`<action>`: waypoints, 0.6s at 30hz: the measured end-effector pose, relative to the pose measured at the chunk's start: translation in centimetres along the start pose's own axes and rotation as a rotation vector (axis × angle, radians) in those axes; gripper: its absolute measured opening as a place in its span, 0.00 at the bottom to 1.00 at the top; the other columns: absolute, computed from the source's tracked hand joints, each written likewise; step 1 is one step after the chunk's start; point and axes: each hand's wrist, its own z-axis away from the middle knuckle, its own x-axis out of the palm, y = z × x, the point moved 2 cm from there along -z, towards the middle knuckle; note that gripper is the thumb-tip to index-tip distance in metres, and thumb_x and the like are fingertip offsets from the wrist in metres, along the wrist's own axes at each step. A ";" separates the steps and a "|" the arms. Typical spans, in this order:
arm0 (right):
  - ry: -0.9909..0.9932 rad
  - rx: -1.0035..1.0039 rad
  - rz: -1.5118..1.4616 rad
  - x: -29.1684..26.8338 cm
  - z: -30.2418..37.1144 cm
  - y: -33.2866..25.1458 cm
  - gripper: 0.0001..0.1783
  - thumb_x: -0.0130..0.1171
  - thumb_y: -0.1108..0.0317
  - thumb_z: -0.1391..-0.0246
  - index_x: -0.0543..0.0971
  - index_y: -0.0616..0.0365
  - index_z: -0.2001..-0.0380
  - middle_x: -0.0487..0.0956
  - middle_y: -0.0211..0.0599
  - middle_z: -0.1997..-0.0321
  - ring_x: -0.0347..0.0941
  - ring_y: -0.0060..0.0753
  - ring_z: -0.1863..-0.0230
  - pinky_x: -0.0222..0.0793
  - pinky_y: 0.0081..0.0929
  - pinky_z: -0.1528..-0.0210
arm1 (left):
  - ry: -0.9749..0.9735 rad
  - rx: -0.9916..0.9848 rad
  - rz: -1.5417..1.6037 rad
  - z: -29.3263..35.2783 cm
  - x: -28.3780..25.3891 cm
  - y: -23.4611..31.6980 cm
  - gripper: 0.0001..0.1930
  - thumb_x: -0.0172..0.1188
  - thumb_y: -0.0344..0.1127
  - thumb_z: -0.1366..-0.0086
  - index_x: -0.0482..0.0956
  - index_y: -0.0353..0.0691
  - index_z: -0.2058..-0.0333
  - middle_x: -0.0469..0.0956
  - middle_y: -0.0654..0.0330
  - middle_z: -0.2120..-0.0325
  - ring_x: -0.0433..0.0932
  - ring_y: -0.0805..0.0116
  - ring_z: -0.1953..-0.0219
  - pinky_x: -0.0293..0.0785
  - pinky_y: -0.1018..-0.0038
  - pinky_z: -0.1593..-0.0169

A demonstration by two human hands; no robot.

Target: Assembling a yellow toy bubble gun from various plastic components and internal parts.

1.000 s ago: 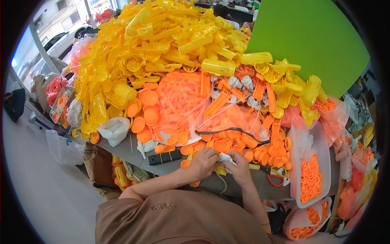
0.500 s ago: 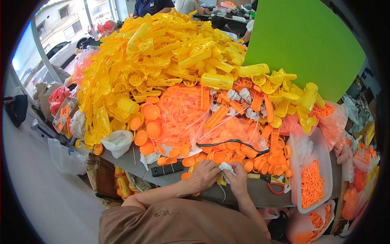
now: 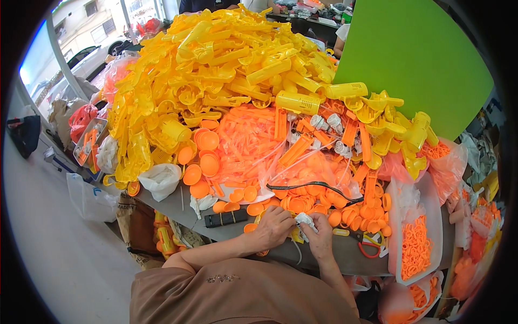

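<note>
My left hand point(image 3: 273, 229) and my right hand point(image 3: 320, 235) work close together at the near edge of the table. Between thumb and fingers my right hand pinches a small white plastic part point(image 3: 306, 220), whose details are too small to make out. The fingers of my left hand are bent and pressed together right beside that part; what they grip is hidden. Below the hands a thin white tube or cord point(image 3: 298, 252) hangs down, and a bit of a yellow piece point(image 3: 295, 235) shows between them.
A tall heap of yellow plastic shells point(image 3: 226, 70) rises behind bagged orange parts point(image 3: 245, 143). Orange round cups point(image 3: 208, 141) lie around them. Nearby are a black block point(image 3: 225, 218), red-handled scissors point(image 3: 369, 249), a clear bin point(image 3: 394, 243) of orange rings, and a green panel point(image 3: 410, 65).
The whole view has shifted slightly, so the heap appears a little further right. My hands stay together at the white part, with only small changes in the fingers.
</note>
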 end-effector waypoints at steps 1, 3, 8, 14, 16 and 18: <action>0.001 0.001 0.001 0.0 0.1 0.0 0.11 0.58 0.76 0.51 0.69 0.64 0.64 0.74 0.31 0.70 0.69 0.16 0.70 0.66 0.16 0.68 | -0.009 0.005 0.003 -0.1 0.0 0.1 0.12 0.64 0.26 0.56 0.74 0.40 0.71 0.71 0.62 0.74 0.69 0.63 0.71 0.61 0.70 0.67; -0.009 0.003 -0.014 -0.1 0.2 -0.1 0.11 0.58 0.75 0.51 0.69 0.64 0.64 0.74 0.31 0.70 0.69 0.17 0.70 0.66 0.17 0.68 | -0.017 0.009 0.006 0.0 -0.2 0.4 0.11 0.63 0.26 0.56 0.74 0.40 0.71 0.71 0.62 0.74 0.69 0.63 0.71 0.61 0.70 0.66; 0.009 0.016 -0.053 0.0 0.4 0.2 0.11 0.58 0.75 0.51 0.70 0.64 0.64 0.74 0.31 0.70 0.70 0.17 0.69 0.67 0.18 0.67 | -0.034 0.018 0.027 0.2 -0.1 0.4 0.10 0.63 0.26 0.56 0.74 0.40 0.72 0.71 0.60 0.75 0.70 0.61 0.71 0.61 0.68 0.66; -0.039 0.076 -0.093 -0.5 0.0 -0.1 0.09 0.57 0.71 0.50 0.71 0.63 0.66 0.73 0.31 0.68 0.69 0.19 0.67 0.66 0.19 0.65 | -0.049 -0.100 0.197 -0.3 -0.2 -0.4 0.08 0.64 0.26 0.56 0.74 0.40 0.76 0.72 0.59 0.75 0.71 0.59 0.70 0.65 0.68 0.65; -0.098 0.073 -0.030 -0.9 -0.4 0.1 0.10 0.56 0.73 0.48 0.71 0.61 0.61 0.73 0.30 0.65 0.69 0.17 0.62 0.65 0.17 0.60 | -0.066 -0.138 0.226 -0.7 -0.3 -0.6 0.09 0.65 0.24 0.57 0.74 0.38 0.76 0.73 0.58 0.75 0.72 0.59 0.69 0.66 0.69 0.64; -0.125 0.152 -0.088 -1.2 -0.8 -0.2 0.11 0.55 0.73 0.48 0.70 0.61 0.61 0.74 0.30 0.65 0.69 0.17 0.62 0.65 0.17 0.60 | -0.061 -0.154 0.258 -0.8 0.1 -1.1 0.08 0.64 0.25 0.57 0.74 0.39 0.77 0.73 0.59 0.76 0.71 0.59 0.71 0.64 0.68 0.66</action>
